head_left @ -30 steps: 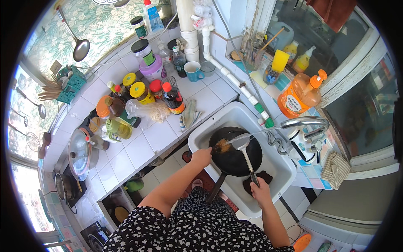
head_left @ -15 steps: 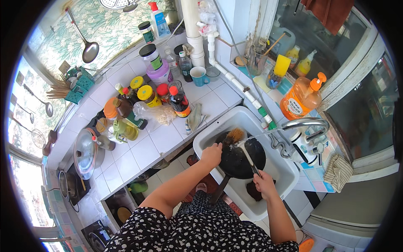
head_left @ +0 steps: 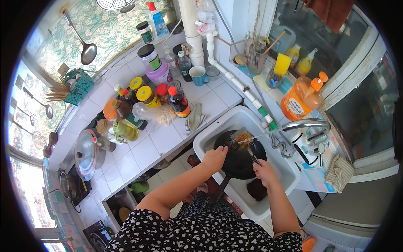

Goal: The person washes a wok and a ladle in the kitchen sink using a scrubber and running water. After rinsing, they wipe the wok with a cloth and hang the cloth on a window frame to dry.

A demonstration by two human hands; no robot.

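Nearest: person is wearing a black floral garment (head_left: 201, 233), both forearms reaching forward over the sink (head_left: 290, 178). Right hand (head_left: 263, 171) is clamping the spatula (head_left: 255, 157) by its handle, fingers wrapped round it. Left hand (head_left: 215, 158) is curling closed on the brush (head_left: 243, 140), its grip end hidden in the fist. Dark, lumpy item (head_left: 257, 190) is lying in the near right part of the sink, just beside the wok; kind unclear.

Black wok (head_left: 240, 164) is sitting in the sink, its long handle (head_left: 220, 191) sticking out over the near rim toward the person. Brown bristles are pressing on or right by the spatula's head, over the far part of the wok; exact contact is blurred. Water (head_left: 267, 132) is streaming from the chrome faucet (head_left: 308, 123) on the right, running down toward the bristles.

Further off, striped cloth (head_left: 339, 172) is hanging by the faucet base. Crumpled cloth (head_left: 194, 119) is lying on the white tiled counter (head_left: 147, 145), left of the sink. Clear plastic bag (head_left: 153, 114), dark red-capped bottle (head_left: 179, 104) and yellow-lidded jar (head_left: 147, 95) are standing or lying close together there. Glass lid (head_left: 85, 155) is leaning at the far left. Blue mug (head_left: 198, 76) is standing near the pipes. Big orange pump bottle (head_left: 297, 101) is standing behind the faucet. Farthest, a ladle (head_left: 88, 53) is hanging at the upper left.
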